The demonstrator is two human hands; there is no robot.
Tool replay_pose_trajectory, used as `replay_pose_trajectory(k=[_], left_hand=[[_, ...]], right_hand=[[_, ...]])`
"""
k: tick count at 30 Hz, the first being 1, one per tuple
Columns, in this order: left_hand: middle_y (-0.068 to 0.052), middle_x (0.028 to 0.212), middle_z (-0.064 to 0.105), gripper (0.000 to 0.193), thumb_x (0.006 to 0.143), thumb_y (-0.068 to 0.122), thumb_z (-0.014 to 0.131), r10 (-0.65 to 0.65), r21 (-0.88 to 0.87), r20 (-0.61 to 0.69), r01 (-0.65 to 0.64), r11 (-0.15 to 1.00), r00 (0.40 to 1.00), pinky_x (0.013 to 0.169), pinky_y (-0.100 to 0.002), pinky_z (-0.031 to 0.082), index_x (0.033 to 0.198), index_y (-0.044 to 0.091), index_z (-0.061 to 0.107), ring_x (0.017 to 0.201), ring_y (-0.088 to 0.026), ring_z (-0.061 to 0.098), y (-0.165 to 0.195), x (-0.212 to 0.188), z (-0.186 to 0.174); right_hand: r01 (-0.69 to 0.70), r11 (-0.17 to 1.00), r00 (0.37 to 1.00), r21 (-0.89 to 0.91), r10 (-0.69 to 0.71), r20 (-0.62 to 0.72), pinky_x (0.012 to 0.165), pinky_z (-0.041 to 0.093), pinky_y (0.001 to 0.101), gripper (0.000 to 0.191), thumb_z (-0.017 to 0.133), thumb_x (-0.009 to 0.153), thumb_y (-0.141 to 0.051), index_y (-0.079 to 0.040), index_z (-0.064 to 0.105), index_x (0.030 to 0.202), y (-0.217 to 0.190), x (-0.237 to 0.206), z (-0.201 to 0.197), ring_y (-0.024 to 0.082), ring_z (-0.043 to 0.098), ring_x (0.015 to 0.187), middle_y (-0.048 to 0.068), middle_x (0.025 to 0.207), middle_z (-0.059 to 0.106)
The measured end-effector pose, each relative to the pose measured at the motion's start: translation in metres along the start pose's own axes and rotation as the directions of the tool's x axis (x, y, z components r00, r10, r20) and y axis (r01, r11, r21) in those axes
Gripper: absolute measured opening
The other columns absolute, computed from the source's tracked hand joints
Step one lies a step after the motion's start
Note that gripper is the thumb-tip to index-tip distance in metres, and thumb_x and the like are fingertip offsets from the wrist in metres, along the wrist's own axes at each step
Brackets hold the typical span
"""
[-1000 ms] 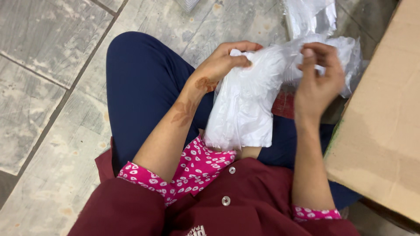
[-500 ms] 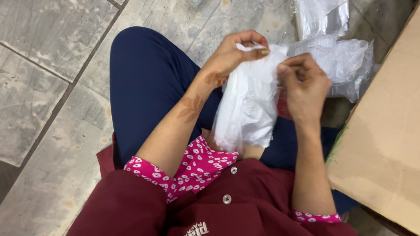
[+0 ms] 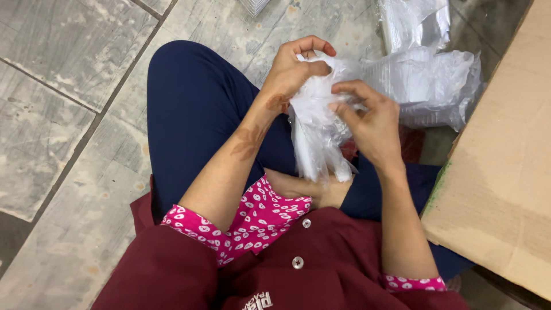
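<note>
I sit on a tiled floor with a bunched white plastic bag [image 3: 317, 138] held over my lap. My left hand [image 3: 295, 69] grips the bag's top edge, fingers curled around it. My right hand [image 3: 370, 123] pinches the bag's upper part from the right side, close against the left hand. The bag hangs down crumpled between both hands, above my dark blue trouser leg [image 3: 195, 109]. What the bag holds is hidden.
A heap of clear plastic bags [image 3: 430, 80] lies on the floor just beyond my hands. A brown cardboard box [image 3: 505, 166] stands at the right, close to my right arm. Grey floor tiles [image 3: 63, 115] spread out to the left.
The two hands have come closer together and the bag has been gathered into a narrower, more crumpled bundle. My right hand moved down and left onto the bag.
</note>
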State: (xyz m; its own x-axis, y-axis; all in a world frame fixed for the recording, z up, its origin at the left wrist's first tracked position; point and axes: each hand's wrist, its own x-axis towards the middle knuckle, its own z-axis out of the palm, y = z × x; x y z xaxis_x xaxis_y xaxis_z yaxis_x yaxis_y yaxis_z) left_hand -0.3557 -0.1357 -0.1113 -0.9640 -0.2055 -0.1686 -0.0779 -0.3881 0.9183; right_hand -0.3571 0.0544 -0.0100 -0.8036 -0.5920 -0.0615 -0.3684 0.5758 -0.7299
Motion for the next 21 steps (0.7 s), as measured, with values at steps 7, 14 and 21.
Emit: replay_pose_trajectory(k=[7, 14, 21], left_hand=[[0.006, 0.126, 0.061, 0.053, 0.086, 0.026, 0.079, 0.18, -0.019, 0.396, -0.188, 0.982, 0.9, 0.091, -0.021, 0.054, 0.133, 0.013, 0.058, 0.113, -0.004, 0.058, -0.003, -0.008, 0.009], [-0.006, 0.098, 0.079, 0.03, 0.087, 0.016, 0.078, 0.018, 0.089, 0.35, -0.052, 0.995, 0.937, 0.08, -0.025, 0.056, 0.112, 0.0, 0.079, 0.087, -0.01, 0.07, -0.017, -0.006, 0.009], [-0.002, 0.097, 0.077, 0.025, 0.094, 0.015, 0.074, 0.038, -0.024, 0.295, -0.032, 0.999, 0.955, 0.081, -0.022, 0.054, 0.113, 0.0, 0.078, 0.088, -0.006, 0.067, -0.032, 0.004, 0.0]], right_hand=[[0.068, 0.945, 0.97, 0.319, 0.013, -0.244, 0.079, 0.051, 0.022, 0.018, 0.063, 0.101, 0.007, 0.0, 0.061, 0.117, 0.023, 0.008, 0.011, 0.008, 0.066, 0.093, 0.003, 0.105, 0.069], [0.109, 0.894, 0.96, 0.435, 0.019, -0.279, 0.087, 0.053, 0.0239, 0.015, 0.058, 0.111, -0.002, -0.002, 0.061, 0.125, 0.002, -0.002, -0.01, 0.01, 0.068, 0.104, 0.005, 0.113, 0.072], [0.383, 0.921, 0.916, 0.074, -0.368, -0.162, 0.103, 0.048, 0.032, 0.032, 0.067, 0.087, 0.01, 0.006, 0.067, 0.119, -0.026, -0.015, -0.029, 0.021, 0.058, 0.124, 0.012, 0.131, 0.061]])
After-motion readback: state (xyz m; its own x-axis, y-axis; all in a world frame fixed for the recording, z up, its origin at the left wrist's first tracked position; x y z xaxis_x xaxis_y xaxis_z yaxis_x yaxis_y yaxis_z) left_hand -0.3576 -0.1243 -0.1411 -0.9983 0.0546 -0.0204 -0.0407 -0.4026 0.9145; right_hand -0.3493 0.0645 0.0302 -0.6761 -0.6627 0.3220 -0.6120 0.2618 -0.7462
